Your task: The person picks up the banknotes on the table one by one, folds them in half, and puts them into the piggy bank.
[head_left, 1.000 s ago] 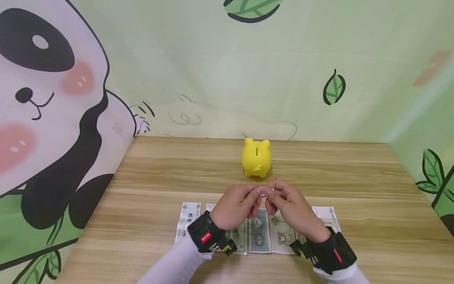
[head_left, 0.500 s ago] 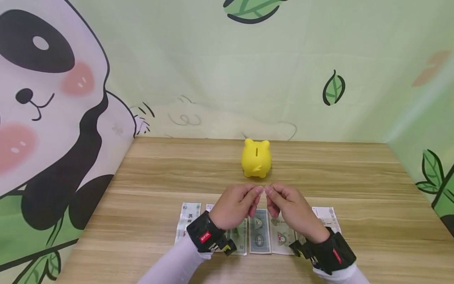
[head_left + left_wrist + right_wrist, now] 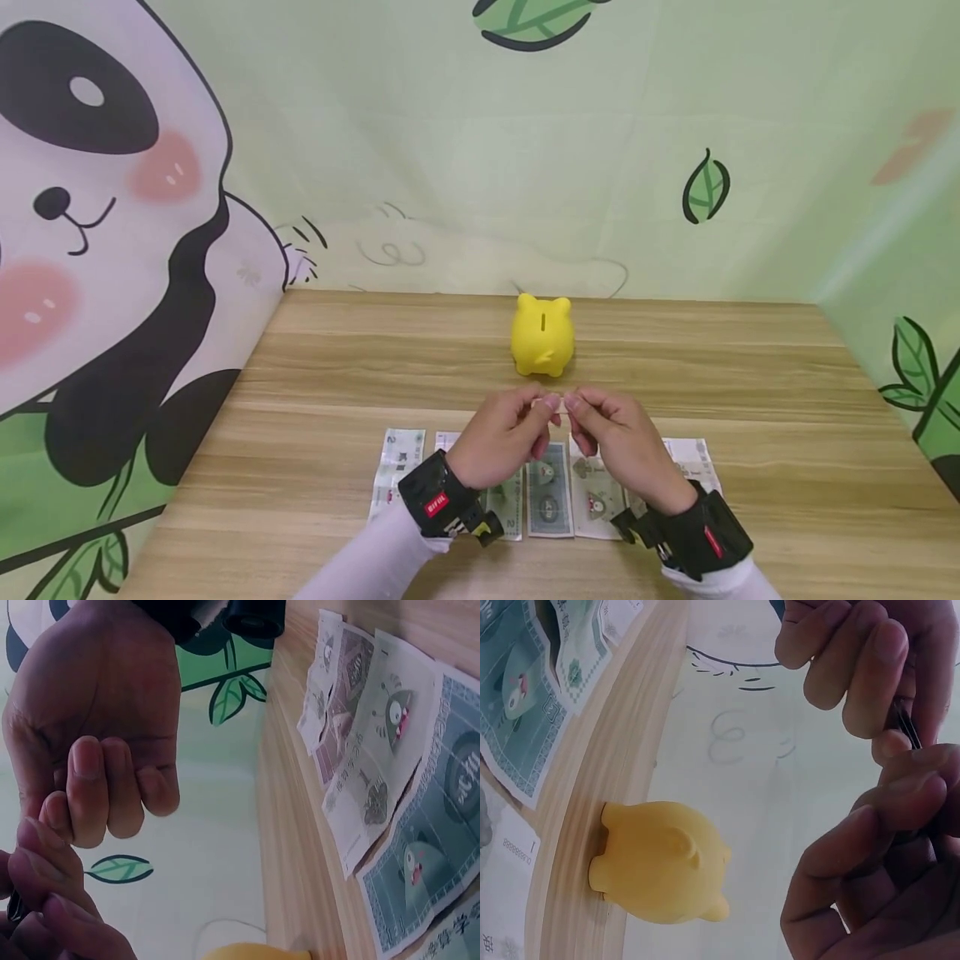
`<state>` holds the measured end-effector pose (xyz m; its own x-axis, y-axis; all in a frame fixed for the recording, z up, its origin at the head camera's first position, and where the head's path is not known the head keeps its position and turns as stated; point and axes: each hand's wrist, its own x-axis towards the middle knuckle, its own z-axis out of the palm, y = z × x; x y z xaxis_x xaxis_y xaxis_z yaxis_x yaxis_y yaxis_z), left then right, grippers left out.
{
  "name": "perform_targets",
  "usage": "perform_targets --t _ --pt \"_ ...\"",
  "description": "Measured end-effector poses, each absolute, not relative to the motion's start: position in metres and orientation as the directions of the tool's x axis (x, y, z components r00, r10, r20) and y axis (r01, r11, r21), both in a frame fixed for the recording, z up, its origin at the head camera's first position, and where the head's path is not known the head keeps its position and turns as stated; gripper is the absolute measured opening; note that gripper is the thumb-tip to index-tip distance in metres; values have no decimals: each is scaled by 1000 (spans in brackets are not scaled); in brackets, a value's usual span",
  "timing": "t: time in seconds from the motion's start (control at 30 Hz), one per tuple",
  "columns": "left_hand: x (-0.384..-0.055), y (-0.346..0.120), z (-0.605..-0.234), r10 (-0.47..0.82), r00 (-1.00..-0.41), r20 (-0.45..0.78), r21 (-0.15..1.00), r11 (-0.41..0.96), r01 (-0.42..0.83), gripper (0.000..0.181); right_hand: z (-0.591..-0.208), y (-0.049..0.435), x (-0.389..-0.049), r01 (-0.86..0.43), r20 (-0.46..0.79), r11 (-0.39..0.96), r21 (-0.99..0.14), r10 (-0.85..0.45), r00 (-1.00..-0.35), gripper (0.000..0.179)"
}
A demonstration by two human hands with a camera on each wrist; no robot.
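Above the table, in the head view, my left hand point(image 3: 498, 437) and right hand point(image 3: 626, 450) meet fingertip to fingertip. Both pinch a small thin folded strip point(image 3: 559, 405), pale in the head view; its dark layered edge shows in the right wrist view, and its material is unclear. Fingers cover most of it. Banknotes lie in a row below, among them a blue note point(image 3: 550, 492), a greenish note point(image 3: 511, 504) and a pale note point(image 3: 596, 496). My hands and wrists partly hide this row. Behind the hands stands a yellow piggy bank point(image 3: 542, 333), with a slot on top.
The wooden table point(image 3: 300, 400) runs back to a printed cloth backdrop point(image 3: 450, 150) with a panda and leaves. At the row's left end lies a note point(image 3: 397, 458) marked 2. A black camera band point(image 3: 431, 493) sits on my left wrist, another band point(image 3: 705, 533) on the right.
My fingertips have shifted slightly on the strip, and a pale bit of it shows more clearly between them than half a second ago. Piggy bank and banknotes stay put.
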<state>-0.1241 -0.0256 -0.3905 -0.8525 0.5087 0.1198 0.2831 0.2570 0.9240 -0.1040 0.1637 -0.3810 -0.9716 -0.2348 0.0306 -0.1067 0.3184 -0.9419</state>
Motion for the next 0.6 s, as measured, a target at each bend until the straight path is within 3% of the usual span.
perform_targets --t 0.6 --pt "-121 -24 -389 522 -848 86 947 223 233 29 -384 162 -105 -124 37 309 -943 -273 -961 43"
